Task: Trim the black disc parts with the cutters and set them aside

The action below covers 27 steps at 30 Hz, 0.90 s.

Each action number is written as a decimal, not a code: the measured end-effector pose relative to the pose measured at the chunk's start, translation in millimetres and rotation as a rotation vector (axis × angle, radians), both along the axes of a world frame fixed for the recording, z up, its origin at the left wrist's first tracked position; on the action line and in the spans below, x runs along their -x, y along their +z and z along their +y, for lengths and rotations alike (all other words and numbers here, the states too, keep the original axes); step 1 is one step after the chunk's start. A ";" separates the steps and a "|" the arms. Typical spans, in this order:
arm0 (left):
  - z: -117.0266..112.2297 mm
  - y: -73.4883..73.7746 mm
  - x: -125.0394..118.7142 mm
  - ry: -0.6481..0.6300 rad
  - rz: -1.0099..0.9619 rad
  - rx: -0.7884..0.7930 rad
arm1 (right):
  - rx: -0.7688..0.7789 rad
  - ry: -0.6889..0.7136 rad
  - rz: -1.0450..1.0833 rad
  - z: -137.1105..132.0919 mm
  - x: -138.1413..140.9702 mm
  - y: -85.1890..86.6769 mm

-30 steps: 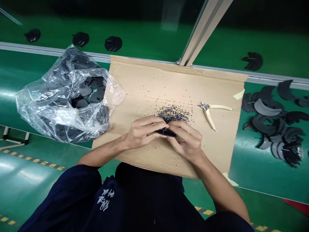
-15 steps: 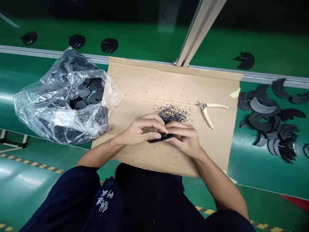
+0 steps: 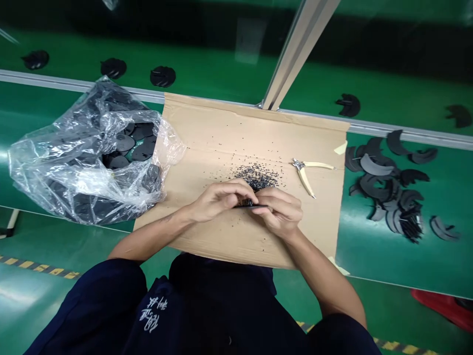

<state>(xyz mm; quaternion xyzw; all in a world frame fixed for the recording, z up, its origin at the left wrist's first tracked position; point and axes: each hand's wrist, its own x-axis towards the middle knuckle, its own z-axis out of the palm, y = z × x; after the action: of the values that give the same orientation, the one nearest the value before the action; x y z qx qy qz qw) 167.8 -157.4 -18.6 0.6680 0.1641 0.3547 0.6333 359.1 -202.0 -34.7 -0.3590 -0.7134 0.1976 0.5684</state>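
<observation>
At the left, black rounded pieces (image 3: 124,143) are contained in a crumpled clear plastic bag (image 3: 79,170), by whose right edge a cardboard sheet (image 3: 203,116) is overlapped. Over the sheet, the left hand (image 3: 216,202) is held with fingers bent and set against a thin black part (image 3: 246,206); a gap is left between its thumb and fingers, and whether the part is gripped by it cannot be told. The part is seen nearly edge-on between the hands, on the body's side of a scatter of black bits (image 3: 256,175). By the right hand (image 3: 284,211) the part's right end is pinched between thumb and fingers. Farther right, yellow-handled cutters (image 3: 303,178) are laid with handles spread, and beyond the sheet, black curved pieces (image 3: 377,185) are heaped on the green table (image 3: 377,256).
</observation>
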 end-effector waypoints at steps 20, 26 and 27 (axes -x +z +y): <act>3.3 -0.2 12.4 0.415 0.071 -0.545 | 0.583 -0.482 -0.982 15.4 -146.0 8.9; 4.4 -4.2 13.2 0.464 0.095 -0.571 | 0.739 -0.373 -0.470 15.3 -118.9 27.0; 4.5 -4.8 13.0 0.469 0.096 -0.568 | 0.756 -0.300 -0.367 13.0 -110.2 29.3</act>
<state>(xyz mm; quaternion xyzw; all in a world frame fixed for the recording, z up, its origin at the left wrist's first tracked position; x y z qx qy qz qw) 154.8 -152.9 -23.4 0.7773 0.2372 0.4897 0.3158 469.3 -189.0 -5.4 -0.6702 -0.6200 0.2931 0.2837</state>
